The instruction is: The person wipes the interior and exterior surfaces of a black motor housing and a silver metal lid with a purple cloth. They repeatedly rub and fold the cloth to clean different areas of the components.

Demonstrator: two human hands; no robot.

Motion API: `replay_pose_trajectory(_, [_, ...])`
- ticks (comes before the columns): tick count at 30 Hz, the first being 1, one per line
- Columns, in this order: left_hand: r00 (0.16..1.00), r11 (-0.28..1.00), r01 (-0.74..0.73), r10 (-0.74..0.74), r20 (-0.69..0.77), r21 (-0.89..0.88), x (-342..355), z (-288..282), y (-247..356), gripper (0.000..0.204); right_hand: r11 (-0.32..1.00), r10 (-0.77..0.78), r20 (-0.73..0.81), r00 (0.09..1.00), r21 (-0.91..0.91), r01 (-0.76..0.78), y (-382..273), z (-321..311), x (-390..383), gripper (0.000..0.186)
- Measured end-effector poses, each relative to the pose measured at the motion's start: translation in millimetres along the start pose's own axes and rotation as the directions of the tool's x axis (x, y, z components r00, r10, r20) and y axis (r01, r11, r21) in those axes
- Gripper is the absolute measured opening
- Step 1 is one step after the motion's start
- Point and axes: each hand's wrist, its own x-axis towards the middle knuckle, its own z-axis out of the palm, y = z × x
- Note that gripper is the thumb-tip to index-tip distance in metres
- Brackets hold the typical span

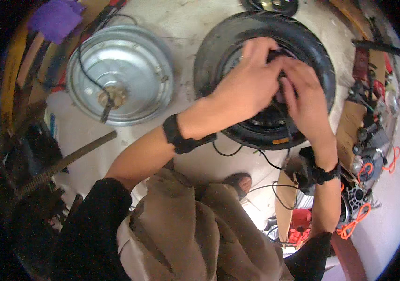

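A wheel with a black tyre [210, 60] lies flat on the floor ahead of me, right of centre. Over its hub, both of my hands come together. My left hand [251, 80] reaches in from the left with its fingers bent around something small and dark that I cannot make out. Facing it, my right hand [305, 96] has curled fingers meeting the left fingertips at the same spot. The hands hide most of the hub. To the left sits a bare silver wheel rim [136, 58] with a black cable [85, 70] running to its axle.
A threaded-looking rod [76, 157] points in from the left. Purple cloth [57, 19] lies at the far left. Along the right are cardboard pieces [351, 129], tools, small parts and orange cords [356, 222]. Black wires [270, 161] trail from the tyre's near side. Another round black part [275, 5] shows at the top.
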Motion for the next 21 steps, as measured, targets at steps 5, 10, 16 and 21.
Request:
replay_pose_trajectory(5, [0.994,0.997,0.071,-0.068,0.083,-0.038,-1.7,-10.1,-10.9,0.038,0.992,-0.061,-0.001,0.998,0.109,0.06,1.9,-4.3,0.1,0.034])
replay_pose_trajectory(10, [0.995,0.999,0.039,-0.04,0.087,0.005,4.6,-4.2,-19.4,0.039,1.0,0.022,-0.08,0.997,0.001,-0.022,-4.8,1.9,-1.3,0.032])
replay_pose_trajectory(16, [0.979,0.999,-0.031,0.028,0.2,0.011,5.6,-16.4,-29.0,0.036,0.998,-0.038,-0.123,0.992,0.053,0.044,-8.0,5.5,-11.2,0.028])
replay_pose_trajectory(21, [0.986,0.99,-0.061,0.04,0.161,0.13,5.9,-12.6,-17.9,0.039,0.996,-0.035,-0.214,0.976,0.07,0.051,0.9,11.4,-5.9,0.024])
